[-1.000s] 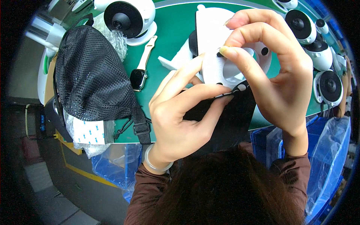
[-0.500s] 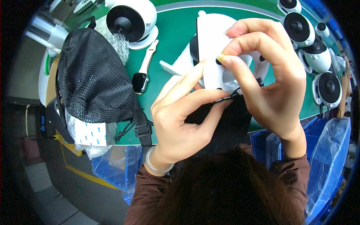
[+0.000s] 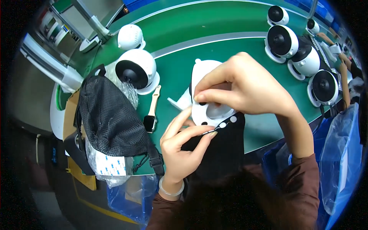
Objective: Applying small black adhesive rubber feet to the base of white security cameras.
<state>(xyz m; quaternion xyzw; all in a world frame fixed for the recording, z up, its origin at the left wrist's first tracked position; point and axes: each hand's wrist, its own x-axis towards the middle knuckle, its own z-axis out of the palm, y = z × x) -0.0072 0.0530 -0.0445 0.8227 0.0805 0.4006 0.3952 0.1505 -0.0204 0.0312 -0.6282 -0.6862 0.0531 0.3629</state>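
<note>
A white round-bodied camera [image 3: 205, 71] lies tipped on the bench in front of me, its ring-shaped base turned toward me. Small black round pads sit on the base's rim. With thumb and forefinger my left hand [image 3: 179, 155] pinches a black strip with round white dots [image 3: 228, 122], its other fingers resting against the camera. My right hand [image 3: 253, 86] is closed in a pinch at the base's rim, beside a black pad [image 3: 202, 103]; whatever its fingertips hold is hidden. A piece of white foam [image 3: 180, 102] lies under the camera's left side.
Left of my hands lie a watch [image 3: 150, 122], a black mesh bag [image 3: 111, 119] and a white camera with a black front [image 3: 136, 71]. Several similar cameras [image 3: 281, 42] stand at right. Blue bins with plastic liners [image 3: 337, 165] flank the bench's near edge. Another person's arm [image 3: 345, 78] shows far right.
My right hand has turned over and moved left, its fingers closing into a pinch at the base's rim. More white dots show on the strip. The whole view has shifted, showing more bench.
</note>
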